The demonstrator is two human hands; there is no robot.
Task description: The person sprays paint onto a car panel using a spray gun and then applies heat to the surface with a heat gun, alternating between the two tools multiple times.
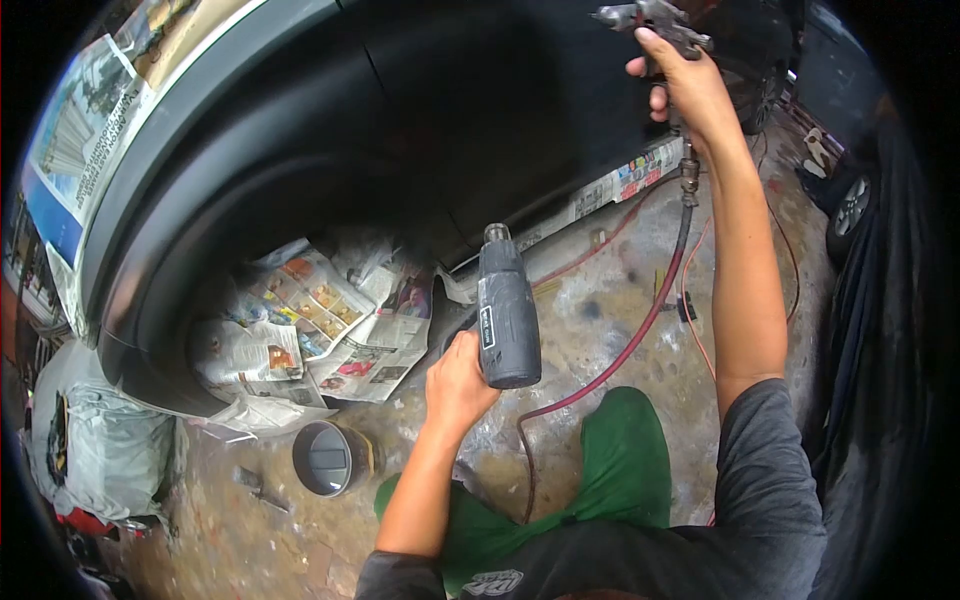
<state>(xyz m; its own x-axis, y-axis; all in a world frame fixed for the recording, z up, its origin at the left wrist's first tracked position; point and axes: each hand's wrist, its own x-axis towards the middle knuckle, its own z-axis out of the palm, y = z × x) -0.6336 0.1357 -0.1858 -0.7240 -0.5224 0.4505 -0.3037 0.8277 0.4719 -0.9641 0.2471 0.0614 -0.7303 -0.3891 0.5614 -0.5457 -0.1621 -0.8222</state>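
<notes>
Left grip (pixel 460 388) is wrapped around the handle of a heat gun (pixel 508 320), held nozzle-up before the black car body's (pixel 460 100) lower edge. Right grip (pixel 692 90) is curled around a raised spray gun (pixel 668 22). Obstructions: red hose (pixel 655 315) crossing the floor (pixel 590 450); newspaper (pixel 325 310) filling the wheel arch; bucket (pixel 364 452) standing near the newspaper's lower edge.

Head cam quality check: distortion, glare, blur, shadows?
Head view: wide-angle distortion, black rounded corners; head view: dark car panel sinks into near-black, little detail; head view: soft sheen on the fender, no harsh glare; head view: heat gun and left hand fairly crisp, no obvious motion blur.
</notes>
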